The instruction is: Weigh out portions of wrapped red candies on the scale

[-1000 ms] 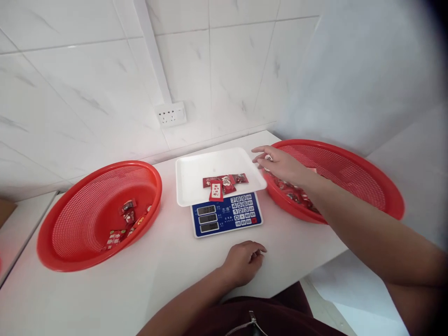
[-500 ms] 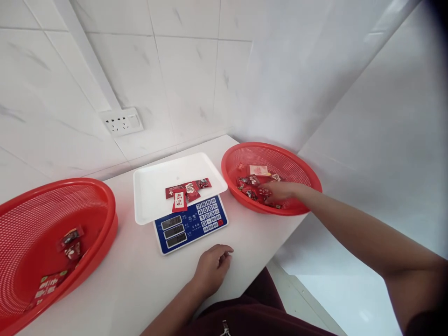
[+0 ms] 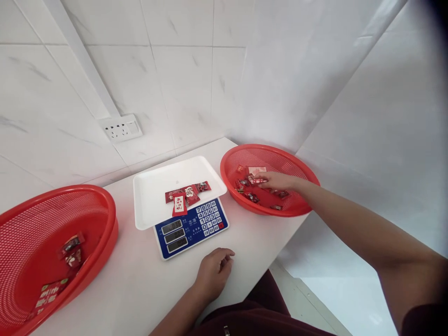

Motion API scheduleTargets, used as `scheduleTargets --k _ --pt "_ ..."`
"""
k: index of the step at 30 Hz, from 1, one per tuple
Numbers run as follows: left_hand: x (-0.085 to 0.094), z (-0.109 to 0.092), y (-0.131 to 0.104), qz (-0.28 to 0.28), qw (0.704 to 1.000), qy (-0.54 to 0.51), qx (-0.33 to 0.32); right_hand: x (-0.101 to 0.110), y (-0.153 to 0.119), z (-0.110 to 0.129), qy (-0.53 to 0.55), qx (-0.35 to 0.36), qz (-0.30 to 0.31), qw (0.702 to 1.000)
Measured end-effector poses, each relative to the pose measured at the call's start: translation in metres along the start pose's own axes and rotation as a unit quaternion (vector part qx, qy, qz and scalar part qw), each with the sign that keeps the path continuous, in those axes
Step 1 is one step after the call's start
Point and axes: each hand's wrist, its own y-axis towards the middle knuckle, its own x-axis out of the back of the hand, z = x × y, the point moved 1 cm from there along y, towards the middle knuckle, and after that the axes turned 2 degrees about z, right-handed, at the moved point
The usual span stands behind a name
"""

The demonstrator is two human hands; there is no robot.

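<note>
In the head view, my right hand is over the right red basket, its fingers closed on a small red-and-white candy packet. Below it lie several wrapped candies on the basket floor. My left hand rests on the white table, loosely curled, a gap between thumb and forefinger and nothing held. Just beyond it stands a blue digital scale with a white tray on top. Several red candy packets lie at the tray's front edge, one overhanging it.
On the left stands another red basket with a few red packets in it. A tiled wall with a power socket rises behind the table. A smooth pale wall bounds the right side.
My right hand has risen from among the candies in the right basket and now grips a red-and-white packet. My left hand stays put. The view has shifted slightly.
</note>
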Motion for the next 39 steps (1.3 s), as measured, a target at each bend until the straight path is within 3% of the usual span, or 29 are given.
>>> scheduleTargets --k 3,6,8,12,16,20,28,34,39 --pt "0.0 0.0 -0.001 0.0 1.0 -0.001 0.001 0.002 -0.005 0.028 0.13 -0.033 0.028 0.991" --pt "-0.001 0.0 -0.002 0.005 1.0 -0.004 -0.003 -0.008 -0.007 0.066 0.284 0.017 -0.011 0.959" --pt "-0.001 0.0 -0.002 0.005 1.0 -0.001 -0.004 -0.022 -0.006 0.094 0.344 0.06 0.009 0.937" --pt "0.0 0.0 -0.002 0.005 1.0 0.013 -0.001 -0.062 0.001 0.144 0.342 0.106 0.097 0.929" --pt "0.001 -0.002 -0.003 0.011 1.0 0.023 0.001 -0.097 0.016 0.173 0.318 0.122 0.128 0.932" --pt "0.001 -0.002 -0.003 0.013 1.0 0.023 -0.001 -0.112 0.027 0.182 0.31 0.127 0.116 0.935" --pt "0.001 -0.001 -0.003 0.02 0.999 0.03 0.004 -0.107 0.031 0.174 0.299 0.132 0.065 0.943" --pt "0.002 -0.004 -0.003 0.022 0.999 0.037 0.01 -0.107 0.02 0.171 0.067 0.242 -0.053 0.967" --pt "0.002 -0.005 -0.004 0.022 0.999 0.04 0.008 -0.123 0.016 0.172 -0.033 0.271 -0.038 0.961"
